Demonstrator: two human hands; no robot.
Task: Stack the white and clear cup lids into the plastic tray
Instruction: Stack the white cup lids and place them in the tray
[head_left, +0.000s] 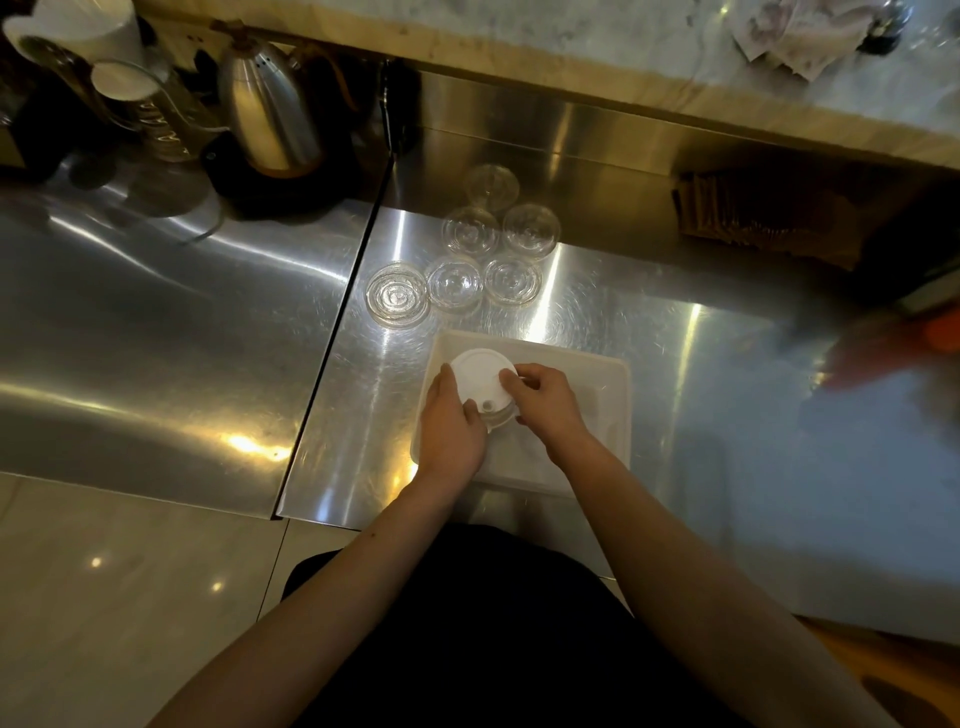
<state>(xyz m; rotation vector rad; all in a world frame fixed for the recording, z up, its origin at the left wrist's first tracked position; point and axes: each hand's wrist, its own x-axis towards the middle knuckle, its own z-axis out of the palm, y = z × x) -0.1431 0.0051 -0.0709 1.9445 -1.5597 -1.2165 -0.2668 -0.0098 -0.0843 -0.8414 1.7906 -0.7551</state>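
A translucent plastic tray lies on the steel counter in front of me. Over its left half, both hands hold a stack of white cup lids. My left hand grips the stack's left side, and my right hand pinches its right rim. Beyond the tray, several clear cup lids stand in short stacks on the counter: one at the left, two beside it, two behind them.
A steel gooseneck kettle on a black base stands at the back left, beside glassware and a white cup stack. A seam splits the counter. A marble ledge runs overhead at the back. A blurred orange object sits far right.
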